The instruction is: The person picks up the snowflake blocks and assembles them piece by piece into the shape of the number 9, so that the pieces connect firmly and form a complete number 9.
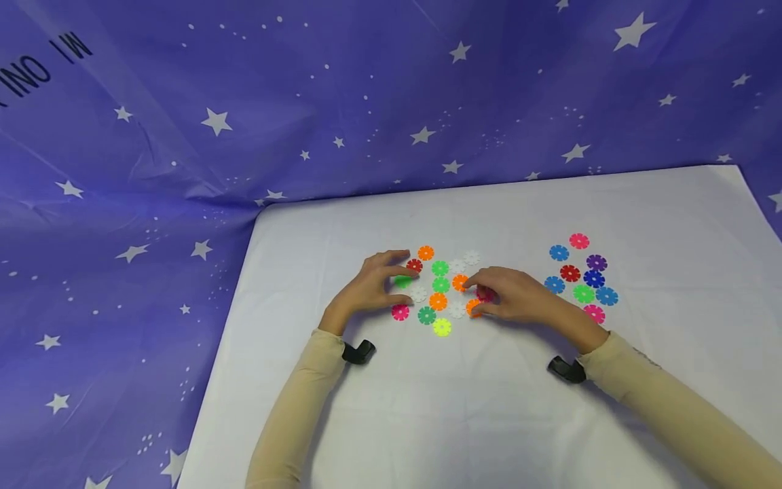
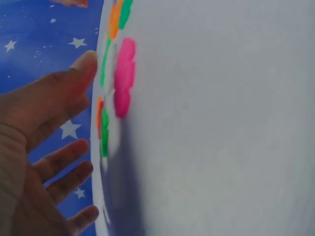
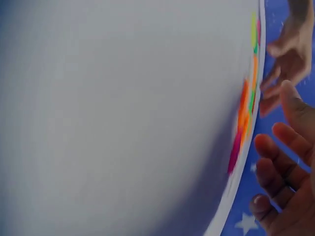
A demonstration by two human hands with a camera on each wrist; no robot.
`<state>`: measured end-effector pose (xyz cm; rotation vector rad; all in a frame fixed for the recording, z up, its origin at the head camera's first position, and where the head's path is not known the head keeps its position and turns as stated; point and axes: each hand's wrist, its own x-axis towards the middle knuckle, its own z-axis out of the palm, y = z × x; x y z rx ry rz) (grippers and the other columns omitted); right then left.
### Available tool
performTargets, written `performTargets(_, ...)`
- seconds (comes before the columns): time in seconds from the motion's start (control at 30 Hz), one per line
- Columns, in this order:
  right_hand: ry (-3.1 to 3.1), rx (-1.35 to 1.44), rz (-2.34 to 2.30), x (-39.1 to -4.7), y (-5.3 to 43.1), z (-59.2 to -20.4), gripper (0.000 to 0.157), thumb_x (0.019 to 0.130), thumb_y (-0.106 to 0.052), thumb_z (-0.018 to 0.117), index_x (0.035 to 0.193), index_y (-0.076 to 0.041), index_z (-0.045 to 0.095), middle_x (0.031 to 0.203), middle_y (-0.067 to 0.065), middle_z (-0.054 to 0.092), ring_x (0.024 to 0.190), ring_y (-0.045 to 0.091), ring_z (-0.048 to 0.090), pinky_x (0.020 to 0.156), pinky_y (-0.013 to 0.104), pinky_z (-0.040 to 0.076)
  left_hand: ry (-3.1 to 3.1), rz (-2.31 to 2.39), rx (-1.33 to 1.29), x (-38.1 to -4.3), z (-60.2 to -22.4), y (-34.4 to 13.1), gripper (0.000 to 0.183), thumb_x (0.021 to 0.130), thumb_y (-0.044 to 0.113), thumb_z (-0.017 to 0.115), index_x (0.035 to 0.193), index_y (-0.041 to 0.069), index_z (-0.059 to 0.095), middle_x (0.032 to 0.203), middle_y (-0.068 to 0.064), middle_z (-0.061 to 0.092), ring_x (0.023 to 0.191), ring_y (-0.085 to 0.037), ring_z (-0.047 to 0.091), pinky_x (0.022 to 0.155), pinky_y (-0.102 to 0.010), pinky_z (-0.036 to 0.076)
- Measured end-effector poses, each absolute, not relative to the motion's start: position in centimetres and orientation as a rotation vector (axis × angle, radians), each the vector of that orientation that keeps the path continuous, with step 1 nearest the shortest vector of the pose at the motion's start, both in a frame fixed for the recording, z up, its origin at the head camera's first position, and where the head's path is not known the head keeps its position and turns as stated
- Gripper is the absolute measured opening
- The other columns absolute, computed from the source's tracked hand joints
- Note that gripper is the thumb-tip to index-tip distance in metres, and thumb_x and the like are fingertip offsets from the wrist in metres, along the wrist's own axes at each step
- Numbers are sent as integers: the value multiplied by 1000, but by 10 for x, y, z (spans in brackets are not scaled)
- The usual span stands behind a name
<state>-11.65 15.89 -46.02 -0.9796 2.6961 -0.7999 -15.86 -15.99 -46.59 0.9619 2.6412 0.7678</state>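
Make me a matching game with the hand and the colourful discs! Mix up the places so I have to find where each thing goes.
1. Left hand
2. Yellow notched disc
3. Purple notched disc
4. Starry backdrop

A. In the smaller disc group
B. Behind the white tablecloth
C. Over the left side of the bigger disc group
D. Lowest in the bigger disc group, head view

Pairs: 1-C, 2-D, 3-A, 4-B

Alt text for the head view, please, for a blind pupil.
A person's left hand and right hand reach over colourful notched discs on a white tabletop. More discs lie to the right; a starry purple cloth hangs behind.
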Motion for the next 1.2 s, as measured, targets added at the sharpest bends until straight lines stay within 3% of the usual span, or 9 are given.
performTargets(0.4,2628,-1076,-772,-118,137,-475,40,77,-36,84,109,-17,69,103,-4,61,92,12,53,85,36,49,2640,746,928,-162,-475,-153,37,75,40,84,109,28,74,155,-6,36,142,-28,30,108,-51,18)
performTargets(0.6,2633,-1050,-810,-115,135,-481,31,79,-32,83,102,-19,66,102,-6,59,90,9,50,81,32,49,2645,746,928,-161,-475,-152,31,77,39,83,104,28,75,154,-6,37,143,-26,29,108,-51,17)
performTargets(0.83,2637,-953,-847,-116,137,-478,34,81,-25,81,105,-15,60,95,-5,58,84,10,50,75,30,48,2664,750,970,-162,-477,-147,24,77,36,83,96,25,74,151,-5,42,140,-24,35,110,-51,16)
performTargets(1.0,2631,-853,-895,-120,140,-476,35,84,-16,77,112,-13,56,89,-4,58,78,11,50,72,29,47,2723,709,1073,-160,-477,-142,22,77,35,82,91,21,73,137,-4,53,129,-22,44,108,-48,22)
performTargets(1.2,2630,-810,-982,-123,144,-472,35,85,-16,77,114,-13,57,88,-4,58,78,12,51,73,28,50,2677,741,1075,-154,-475,-137,25,80,28,81,99,15,71,107,2,64,104,-17,56,97,-35,41)
